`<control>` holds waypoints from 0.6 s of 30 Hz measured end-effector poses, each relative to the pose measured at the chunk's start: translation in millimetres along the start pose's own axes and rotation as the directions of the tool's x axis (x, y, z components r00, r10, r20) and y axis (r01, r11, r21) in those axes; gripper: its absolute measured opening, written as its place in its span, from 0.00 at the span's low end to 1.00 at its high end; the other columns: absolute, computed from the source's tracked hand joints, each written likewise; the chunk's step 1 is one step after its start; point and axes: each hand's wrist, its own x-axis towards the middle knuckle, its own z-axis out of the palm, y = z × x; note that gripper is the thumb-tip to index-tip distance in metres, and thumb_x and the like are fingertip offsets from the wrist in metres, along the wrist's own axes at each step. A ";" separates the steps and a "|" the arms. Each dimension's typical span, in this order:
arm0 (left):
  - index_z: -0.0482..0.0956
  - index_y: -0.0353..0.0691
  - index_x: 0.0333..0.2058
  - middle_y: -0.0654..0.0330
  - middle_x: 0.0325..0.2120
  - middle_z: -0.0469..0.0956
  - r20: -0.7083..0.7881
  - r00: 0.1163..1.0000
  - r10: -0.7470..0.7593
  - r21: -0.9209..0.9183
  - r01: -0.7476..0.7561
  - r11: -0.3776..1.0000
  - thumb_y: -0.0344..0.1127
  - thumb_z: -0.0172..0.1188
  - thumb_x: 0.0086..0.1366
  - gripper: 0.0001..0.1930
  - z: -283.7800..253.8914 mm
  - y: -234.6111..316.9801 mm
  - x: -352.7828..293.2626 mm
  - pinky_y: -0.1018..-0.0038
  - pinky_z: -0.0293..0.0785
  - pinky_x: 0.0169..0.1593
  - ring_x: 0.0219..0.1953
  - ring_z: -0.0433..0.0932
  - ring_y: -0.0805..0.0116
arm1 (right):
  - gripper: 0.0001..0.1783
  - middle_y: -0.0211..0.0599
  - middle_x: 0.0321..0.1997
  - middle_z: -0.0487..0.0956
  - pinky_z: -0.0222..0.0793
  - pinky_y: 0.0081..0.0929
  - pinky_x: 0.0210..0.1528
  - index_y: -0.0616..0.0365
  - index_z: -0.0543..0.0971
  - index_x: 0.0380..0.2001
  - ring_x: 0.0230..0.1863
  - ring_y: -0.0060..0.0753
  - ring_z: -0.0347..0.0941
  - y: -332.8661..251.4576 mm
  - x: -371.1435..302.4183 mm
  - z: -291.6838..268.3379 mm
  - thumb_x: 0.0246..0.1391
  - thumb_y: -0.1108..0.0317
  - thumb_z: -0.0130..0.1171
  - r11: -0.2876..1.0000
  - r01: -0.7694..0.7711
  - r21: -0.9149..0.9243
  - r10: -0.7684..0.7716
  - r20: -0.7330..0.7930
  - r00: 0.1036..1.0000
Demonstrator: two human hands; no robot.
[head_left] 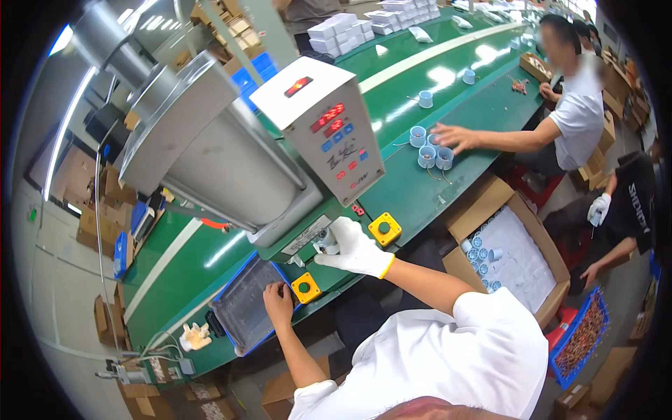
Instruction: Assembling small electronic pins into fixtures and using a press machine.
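Observation:
My right hand (355, 250), in a white glove, reaches to the base of a large grey press (224, 154). Its thumb and fingers close around a small grey cylindrical part (325, 242); the glove hides some of it. Bare and with its fingers curled, my left hand (278, 304) rests at the edge of a blue-rimmed tray (241, 308). Just right of it is a yellow box with a green push button (305, 288). A second yellow button box (384, 229) stands right of my gloved hand. Nothing shows in the left hand.
A control box with red digits (329, 133) hangs beside the press. Light-blue cups (426, 157) stand on the green bench, where a co-worker's hand (455, 137) reaches. An open carton (483, 203) holds more cups. A cream glove (195, 337) lies at left.

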 end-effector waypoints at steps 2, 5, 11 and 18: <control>0.87 0.34 0.40 0.50 0.43 0.84 0.027 0.999 0.032 0.020 -0.032 0.999 0.32 0.68 0.70 0.07 0.7 -1.3 3.0 0.55 0.76 0.55 0.49 0.81 0.44 | 0.28 0.41 0.32 0.84 0.82 0.44 0.43 0.61 0.81 0.49 0.36 0.45 0.86 13.1 10.0 13.2 0.50 0.58 0.81 0.970 -0.143 0.198 0.146 0.002 0.989; 0.87 0.34 0.41 0.50 0.43 0.84 0.041 0.999 -0.022 0.016 0.022 1.000 0.33 0.68 0.71 0.07 4.7 -6.1 4.1 0.54 0.76 0.54 0.48 0.81 0.46 | 0.28 0.40 0.29 0.84 0.80 0.45 0.39 0.57 0.83 0.51 0.33 0.52 0.83 25.8 20.7 -1.8 0.44 0.65 0.76 0.942 0.335 -0.031 -0.332 -0.245 0.911; 0.87 0.33 0.41 0.49 0.43 0.84 0.062 0.997 -0.041 0.017 0.040 0.999 0.31 0.67 0.71 0.07 6.4 -3.2 8.7 0.55 0.77 0.53 0.47 0.82 0.46 | 0.19 0.45 0.43 0.85 0.80 0.46 0.47 0.59 0.80 0.46 0.43 0.53 0.84 112.1 32.6 -49.1 0.62 0.57 0.71 0.983 0.147 0.113 -0.009 -0.763 0.647; 0.86 0.31 0.41 0.48 0.42 0.84 0.072 0.996 -0.049 -0.025 0.051 0.998 0.30 0.66 0.71 0.07 1.9 -0.7 9.6 0.56 0.77 0.52 0.46 0.82 0.45 | 0.21 0.52 0.57 0.83 0.77 0.51 0.63 0.58 0.81 0.53 0.59 0.58 0.82 258.1 192.6 -91.3 0.64 0.55 0.68 0.898 -0.385 -0.212 0.314 -0.301 0.900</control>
